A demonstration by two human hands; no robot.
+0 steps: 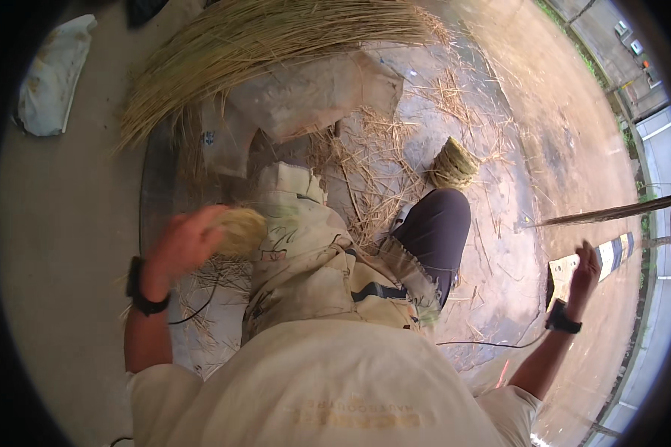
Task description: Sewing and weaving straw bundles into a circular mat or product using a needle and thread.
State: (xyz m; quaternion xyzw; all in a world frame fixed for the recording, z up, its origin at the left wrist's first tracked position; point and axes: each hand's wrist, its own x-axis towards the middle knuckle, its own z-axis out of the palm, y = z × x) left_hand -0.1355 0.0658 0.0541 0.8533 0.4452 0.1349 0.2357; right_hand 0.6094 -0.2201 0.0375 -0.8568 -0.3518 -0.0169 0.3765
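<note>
My left hand [183,249], smeared by motion, is beside my left thigh. Its fingers close on a short roll of straw [244,232], blurred as well. Out to the right, my right hand [586,272] is raised away from my body, fingers stretched and nothing in them. A coiled straw roll [455,165] stands on the sheet just beyond my right knee. Patched cloth [298,246] covers my lap and left leg.
A large bundle of long straw [276,56] lies across the far side, partly over a worn cloth [313,97]. Loose straw [361,167] litters the grey sheet [492,246]. At right are a thin brown pole [604,214] and a striped board [611,253]; a white sack [56,74] lies far left.
</note>
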